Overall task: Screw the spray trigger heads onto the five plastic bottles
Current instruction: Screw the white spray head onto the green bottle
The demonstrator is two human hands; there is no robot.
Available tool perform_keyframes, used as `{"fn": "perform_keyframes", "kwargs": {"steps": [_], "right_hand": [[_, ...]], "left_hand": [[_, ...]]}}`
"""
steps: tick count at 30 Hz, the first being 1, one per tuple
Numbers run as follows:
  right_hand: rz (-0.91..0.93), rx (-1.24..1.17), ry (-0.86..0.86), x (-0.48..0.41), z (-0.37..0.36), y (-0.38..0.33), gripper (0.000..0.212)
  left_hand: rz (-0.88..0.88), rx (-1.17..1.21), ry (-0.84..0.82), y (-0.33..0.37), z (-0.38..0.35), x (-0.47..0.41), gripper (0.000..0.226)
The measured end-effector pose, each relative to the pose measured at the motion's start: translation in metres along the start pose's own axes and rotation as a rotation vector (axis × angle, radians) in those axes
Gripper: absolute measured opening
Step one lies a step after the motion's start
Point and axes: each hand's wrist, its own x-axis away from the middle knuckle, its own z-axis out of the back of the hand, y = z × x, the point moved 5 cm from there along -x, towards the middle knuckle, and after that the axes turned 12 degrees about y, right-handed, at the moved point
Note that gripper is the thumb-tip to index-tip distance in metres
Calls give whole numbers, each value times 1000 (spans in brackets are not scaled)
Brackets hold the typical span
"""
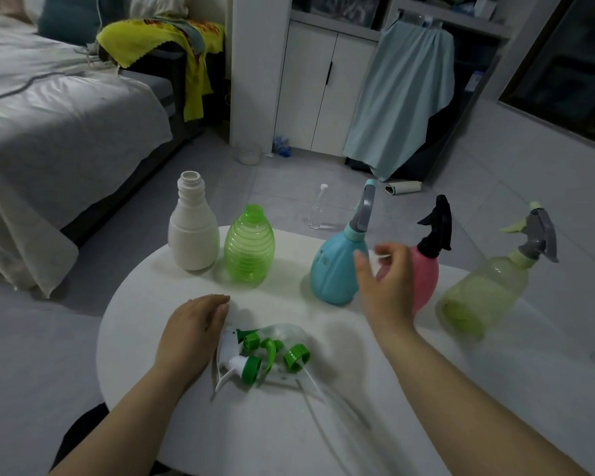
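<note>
Bottles stood in a loose row across the far side of the round white tabletop point(323, 424). From my left they were a white bottle point(193, 231) and a ribbed green bottle point(249, 247), both with bare open necks and touching or nearly touching each other; then, after a gap, a blue bottle point(332, 269) with a grey and blue trigger head point(365, 209) on it, a pink bottle point(426, 273) with a black trigger head point(437, 225), and a pale yellow-green bottle point(478, 290) with a grey and light green trigger head point(536, 235), which leaned toward my right.

My left hand point(191, 333) lay flat and open, palm down, on the tabletop, gripping nothing, its fingers just beside a small heap of loose parts. In that heap I could make out a white trigger head with a green collar point(236, 364), a green trigger head point(272, 348), and clear dip tubes point(327, 396) trailing toward me.

My right hand point(385, 286) was raised in front of the blue and pink bottles, blurred, fingers loosely spread and closed on nothing. Whether it touched either bottle, I could not tell.

Beyond the tabletop, a clear bottle point(318, 211) stood on the tiled floor point(289, 180), and a bed point(49, 115) ran along my left.
</note>
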Motion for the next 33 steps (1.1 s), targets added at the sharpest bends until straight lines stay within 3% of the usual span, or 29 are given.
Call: {"fn": "perform_keyframes", "kwargs": {"steps": [3, 6, 9, 13, 17, 22, 25, 29, 33], "right_hand": [[168, 20, -409, 48, -14, -23, 15], [469, 146, -873, 104, -35, -44, 24], [663, 401, -1052, 135, -48, -46, 38], [654, 589, -1074, 145, -59, -42, 36], [574, 616, -1062, 141, -65, -41, 31], [60, 244, -870, 107, -56, -35, 37], [-241, -56, -839, 86, -51, -36, 38], [-438, -388, -850, 59, -42, -46, 20], [-546, -630, -787, 33, -33, -56, 23]], "left_hand": [[46, 36, 20, 0, 2, 1, 24], [88, 89, 47, -3, 7, 6, 23], [122, 133, 69, -6, 13, 12, 22], [125, 147, 66, -8, 16, 17, 22], [123, 144, 63, -9, 17, 18, 23], [192, 248, 83, -13, 19, 17, 21], [252, 342, 91, -15, 22, 13, 21], [224, 341, 110, -4, 26, 4, 21], [47, 314, 140, 31, 27, -29, 28]]}}
